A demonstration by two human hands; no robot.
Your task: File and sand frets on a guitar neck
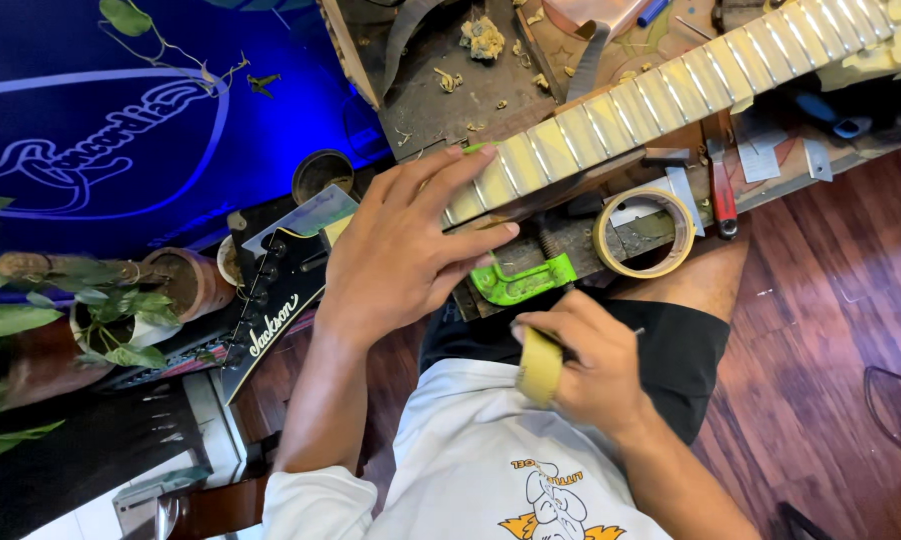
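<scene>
A guitar neck (661, 95) lies across the workbench, its fretboard covered with strips of yellowish masking tape between the frets. My left hand (406, 250) rests flat on the neck's near end, fingers spread over the taped frets. My right hand (581, 365) is below the bench, over my lap. It holds a strip of yellowish tape (541, 368) and a thin dark tool whose tip pokes out to the right. A green clamp (521, 282) sits on the bench edge between both hands.
A roll of masking tape (646, 233) lies on the bench beside a red-handled tool (723, 195). A black guitar headstock (271, 310) leans at the left, near potted plants (121, 300). Scraps litter the cluttered wooden bench (451, 90). Wood floor lies at the right.
</scene>
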